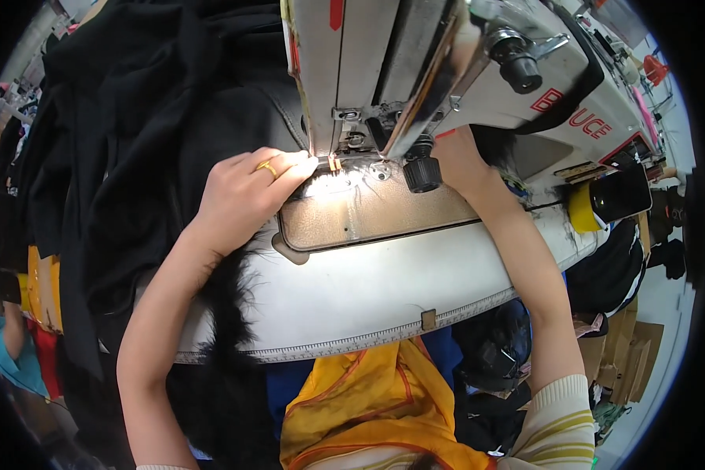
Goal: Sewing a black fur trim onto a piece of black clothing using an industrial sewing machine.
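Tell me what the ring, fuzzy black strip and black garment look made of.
Ring: probably polished gold-toned metal, given its shine. Fuzzy black strip: shaggy fur, real or fake; hairs fringe its edge. Black garment: matte fabric, from its soft folds; fibre unclear.

Harsh white glare on the tan machine plate (380,215), little detail in the black cloth (145,102), bent fisheye rim

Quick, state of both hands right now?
Left hand: fingers bent at the matte black fabric; whether gripping cannot be told.
Right hand: fingers hidden behind the white sewing machine; open or closed cannot be told.
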Motion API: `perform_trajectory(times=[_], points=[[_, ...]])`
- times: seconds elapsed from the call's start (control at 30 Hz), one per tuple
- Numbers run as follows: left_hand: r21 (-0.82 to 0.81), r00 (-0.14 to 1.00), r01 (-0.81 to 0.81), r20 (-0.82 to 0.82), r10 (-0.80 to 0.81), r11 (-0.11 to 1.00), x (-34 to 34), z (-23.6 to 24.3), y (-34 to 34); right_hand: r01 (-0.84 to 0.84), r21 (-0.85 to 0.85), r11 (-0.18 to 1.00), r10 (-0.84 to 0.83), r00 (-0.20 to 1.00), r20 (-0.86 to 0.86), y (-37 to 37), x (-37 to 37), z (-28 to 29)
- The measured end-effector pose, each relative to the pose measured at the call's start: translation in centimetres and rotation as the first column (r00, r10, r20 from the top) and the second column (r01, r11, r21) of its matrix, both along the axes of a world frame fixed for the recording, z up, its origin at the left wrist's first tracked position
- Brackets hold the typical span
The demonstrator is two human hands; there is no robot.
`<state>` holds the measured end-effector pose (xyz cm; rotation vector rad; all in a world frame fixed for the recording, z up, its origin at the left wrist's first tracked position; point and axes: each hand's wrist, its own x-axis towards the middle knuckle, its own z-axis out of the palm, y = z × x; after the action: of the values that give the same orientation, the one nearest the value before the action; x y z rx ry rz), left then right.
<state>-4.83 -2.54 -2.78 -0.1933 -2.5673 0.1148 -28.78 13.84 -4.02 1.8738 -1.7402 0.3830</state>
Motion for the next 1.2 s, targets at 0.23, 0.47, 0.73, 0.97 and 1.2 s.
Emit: perform_trajectory(times=[0.23,0.47,0.73,0.97,1.2], points=[[0.380,0.981,-0.194,0.080,0.177,0.904,-0.6,0.3,0.3,-0.095,-0.053,0.994,0.100,0.990,0.101,-0.8,0.3,0.5],[0.393,0.998,-0.032,0.069,0.005,0.919,2.2,0.5,2.8,-0.264,0.097,0.960,0.262,0.964,0.034,3.2,1.3,1.2],[0.036,0.989,-0.103,-0.105,0.107,0.994,-0.1,-0.6,2.2,-0.096,0.029,0.995,0.097,0.995,-0.018,2.4,-1.9,0.6],[0.012,0.989,-0.133,-0.065,0.134,0.991,-1.1,-0.9,1.9,0.130,-0.004,0.992,-0.129,0.987,-0.099,2.7,-3.2,-0.9],[-0.028,0.984,-0.178,-0.036,0.177,0.984,-1.5,-0.9,1.4,0.245,-0.035,0.969,-0.242,0.967,0.076,1.7,-3.4,-1.3]])
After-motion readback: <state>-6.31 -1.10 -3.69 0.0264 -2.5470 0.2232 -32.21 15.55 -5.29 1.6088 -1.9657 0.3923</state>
